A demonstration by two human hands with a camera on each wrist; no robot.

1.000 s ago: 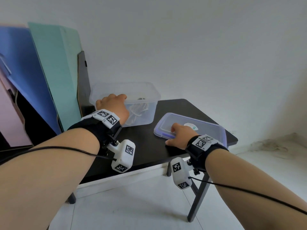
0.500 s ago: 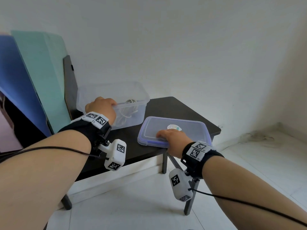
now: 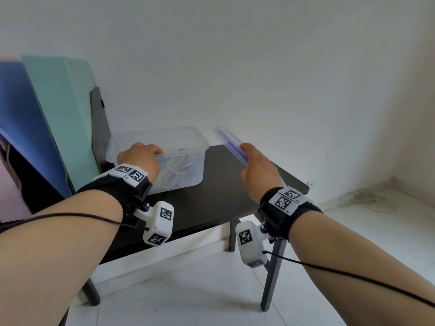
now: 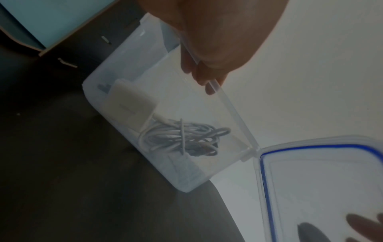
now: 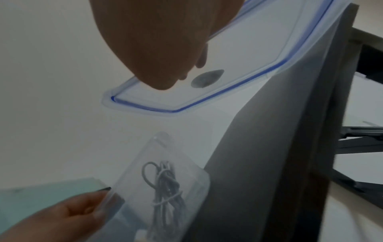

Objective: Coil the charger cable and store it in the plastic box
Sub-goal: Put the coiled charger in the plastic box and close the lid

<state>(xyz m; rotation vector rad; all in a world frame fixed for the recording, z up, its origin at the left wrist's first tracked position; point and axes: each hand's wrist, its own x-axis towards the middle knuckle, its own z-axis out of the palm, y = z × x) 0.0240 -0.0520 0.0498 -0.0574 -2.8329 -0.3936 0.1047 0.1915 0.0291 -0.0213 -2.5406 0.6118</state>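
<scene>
Charger cable [image 3: 175,171] coiled in plastic box [image 3: 197,147] | left hand [image 3: 141,158] fingers grip rim | right hand [image 3: 257,171] holds lid [image 3: 229,144] (tilted, airborne)

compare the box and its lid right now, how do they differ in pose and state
The plastic box sits flat on the black table, while the lid is lifted off the table and tilted steeply.
The left hand grips the box by its rim; the right hand holds the lid at one edge.
The box holds the coiled charger cable; the lid carries a blue seal.
Both are clear plastic.
</scene>
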